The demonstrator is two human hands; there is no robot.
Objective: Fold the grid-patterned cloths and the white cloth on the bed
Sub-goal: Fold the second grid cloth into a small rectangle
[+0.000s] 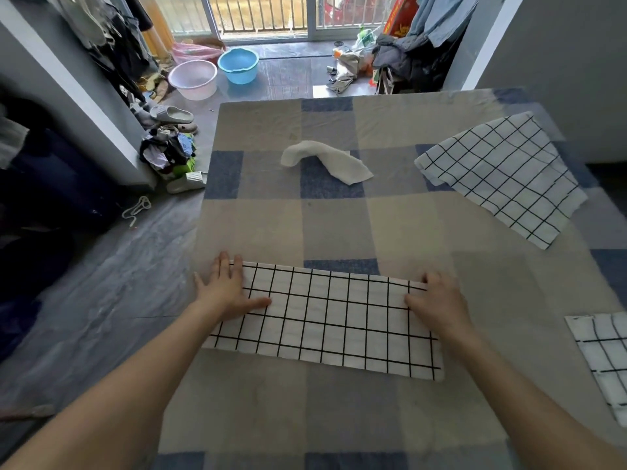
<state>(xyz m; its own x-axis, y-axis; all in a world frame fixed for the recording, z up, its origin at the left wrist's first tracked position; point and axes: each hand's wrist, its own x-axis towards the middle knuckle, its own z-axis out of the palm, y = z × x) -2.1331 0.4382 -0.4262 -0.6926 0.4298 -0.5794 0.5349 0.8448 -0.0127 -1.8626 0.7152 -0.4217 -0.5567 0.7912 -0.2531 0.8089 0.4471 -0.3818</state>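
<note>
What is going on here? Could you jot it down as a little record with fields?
Setting: blue-and-beige checked bed
In work: long white black-grid cloth strip, lying flat
Left hand: flat on the strip's left end
Right hand: on its right end, fingers curled
Waiting: crumpled white cloth; unfolded grid-patterned cloth
Right edge: partly visible grid-patterned cloth

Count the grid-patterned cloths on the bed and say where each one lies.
3. One grid cloth lies folded long under both hands at the near middle; a second lies spread at the far right; a third shows partly at the right edge, cut off by the frame.
</note>
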